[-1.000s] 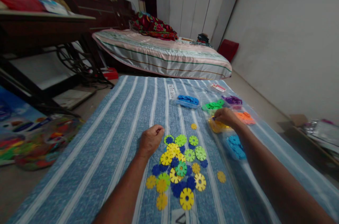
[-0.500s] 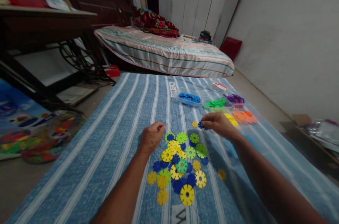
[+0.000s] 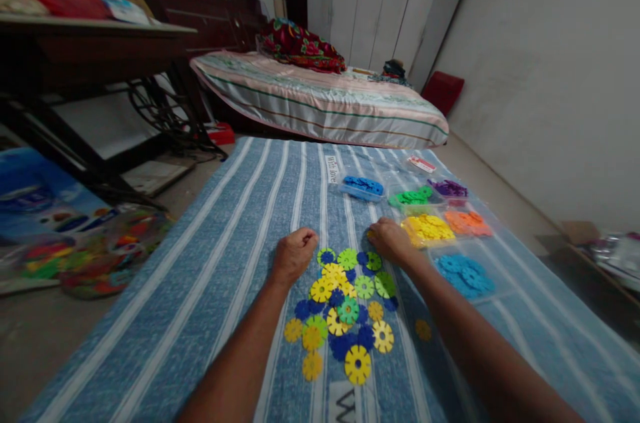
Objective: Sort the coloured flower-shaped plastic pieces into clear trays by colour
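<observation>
My left hand [image 3: 296, 254] rests on the striped cloth left of the loose pile, closed in a fist. What it holds, if anything, is hidden. At the pile's far right side, my right hand [image 3: 393, 240] has its fingers closed on an orange-yellow notched disc [image 3: 370, 234], mostly covered by the fingertips. Between my forearms lie notched plastic discs, some overlapping: yellow [image 3: 357, 364], lime green [image 3: 347, 259], a mid-green one [image 3: 348, 310] and dark blue ones [image 3: 343, 346]. A dark blue disc [image 3: 362, 258] lies just below my right fingertips. One orange-yellow disc [image 3: 423, 330] lies apart, beside my right forearm.
Clear containers to the right hold blue [image 3: 363, 186], green [image 3: 411, 196], purple [image 3: 449, 188], yellow [image 3: 429, 227], orange [image 3: 468, 224] and light blue pieces [image 3: 465, 274]. A red-and-white card [image 3: 421, 164] lies behind them. Beyond the cloth [image 3: 240, 223] stands a bed [image 3: 320, 100].
My right hand has moved left and slightly toward me. The dark blue disc it held now lies at the pile's far edge, and its fingers are on the orange-yellow disc. My left hand stays put.
</observation>
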`<state>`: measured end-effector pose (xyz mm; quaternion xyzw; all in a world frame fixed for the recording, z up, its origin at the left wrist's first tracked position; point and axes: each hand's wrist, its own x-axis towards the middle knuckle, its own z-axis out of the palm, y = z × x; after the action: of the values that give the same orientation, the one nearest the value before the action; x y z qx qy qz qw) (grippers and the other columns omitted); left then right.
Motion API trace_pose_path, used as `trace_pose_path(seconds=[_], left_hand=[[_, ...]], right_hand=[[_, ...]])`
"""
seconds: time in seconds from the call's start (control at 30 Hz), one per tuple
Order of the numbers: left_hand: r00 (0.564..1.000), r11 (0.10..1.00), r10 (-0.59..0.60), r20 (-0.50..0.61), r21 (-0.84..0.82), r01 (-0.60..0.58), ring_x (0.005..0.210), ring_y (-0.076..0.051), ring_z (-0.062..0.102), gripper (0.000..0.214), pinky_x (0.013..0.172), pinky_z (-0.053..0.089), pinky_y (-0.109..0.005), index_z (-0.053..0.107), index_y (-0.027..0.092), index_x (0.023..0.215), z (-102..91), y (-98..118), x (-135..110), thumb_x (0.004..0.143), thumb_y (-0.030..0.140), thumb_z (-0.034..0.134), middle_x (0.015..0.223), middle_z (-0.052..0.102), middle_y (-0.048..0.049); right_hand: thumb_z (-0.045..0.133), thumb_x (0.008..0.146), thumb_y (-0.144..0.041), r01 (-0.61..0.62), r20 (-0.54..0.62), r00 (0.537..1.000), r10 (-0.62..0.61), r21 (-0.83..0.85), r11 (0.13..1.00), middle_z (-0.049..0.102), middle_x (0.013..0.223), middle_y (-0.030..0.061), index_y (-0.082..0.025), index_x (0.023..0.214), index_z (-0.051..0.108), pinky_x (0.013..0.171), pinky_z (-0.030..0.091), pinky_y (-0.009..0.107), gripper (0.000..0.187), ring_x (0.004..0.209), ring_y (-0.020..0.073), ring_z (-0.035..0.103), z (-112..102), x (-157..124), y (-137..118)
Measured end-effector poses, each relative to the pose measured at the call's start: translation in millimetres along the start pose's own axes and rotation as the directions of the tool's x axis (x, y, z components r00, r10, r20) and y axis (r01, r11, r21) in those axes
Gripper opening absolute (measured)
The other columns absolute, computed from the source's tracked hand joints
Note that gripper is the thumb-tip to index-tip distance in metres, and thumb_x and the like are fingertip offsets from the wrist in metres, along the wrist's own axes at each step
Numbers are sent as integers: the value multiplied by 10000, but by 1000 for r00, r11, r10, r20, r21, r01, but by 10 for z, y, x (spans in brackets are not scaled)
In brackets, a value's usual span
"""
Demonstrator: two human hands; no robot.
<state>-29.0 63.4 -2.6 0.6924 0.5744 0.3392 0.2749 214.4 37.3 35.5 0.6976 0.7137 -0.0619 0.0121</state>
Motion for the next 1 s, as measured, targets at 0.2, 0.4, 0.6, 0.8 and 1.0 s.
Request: trace_pose_path(seconds=[0.2,0.4,0.6,0.8,1.0], left_hand=[[1000,1000,0,-4,-11,0,676,-150,642,222,618,447,-219,649,232,752,12,-12,-8,794,398,508,630,648,22],[1000,1000,-5,-1,-18,5,680,-154,646,206,608,443,-218,661,236,754,21,-4,-13,793,380,519,627,655,17],[1000,1000,-5,-2,-27,5,686,-151,645,206,602,444,-214,673,234,759,26,4,-18,791,369,522,624,649,21],[1000,1000,-9,-8,-15,9,684,-149,639,206,612,446,-217,676,228,773,32,23,-31,795,367,526,635,651,20],[1000,1000,-10,-6,-26,10,681,-146,630,205,617,453,-215,680,222,768,46,22,-26,804,350,523,628,646,17]], right_hand=[[497,926,-233,-25,-44,999,26,23,999,690,1076,97,-170,993,692,767,431,252,216,987,201,645,-81,-81,-19],[444,952,-258,-228,-338,920,200,-45,973,690,1031,138,-156,977,704,752,418,311,281,947,252,631,-482,-297,291],[493,932,-270,-185,-398,894,205,90,979,682,1069,122,-182,1083,689,812,441,320,263,974,246,617,-395,-529,229],[606,897,-332,251,-226,954,-195,251,935,663,1032,91,-184,966,693,854,457,305,185,983,218,603,111,-720,-485],[677,853,-424,413,-227,901,-369,194,890,632,1126,121,-177,993,671,958,449,410,284,1138,292,529,232,-778,-897]])
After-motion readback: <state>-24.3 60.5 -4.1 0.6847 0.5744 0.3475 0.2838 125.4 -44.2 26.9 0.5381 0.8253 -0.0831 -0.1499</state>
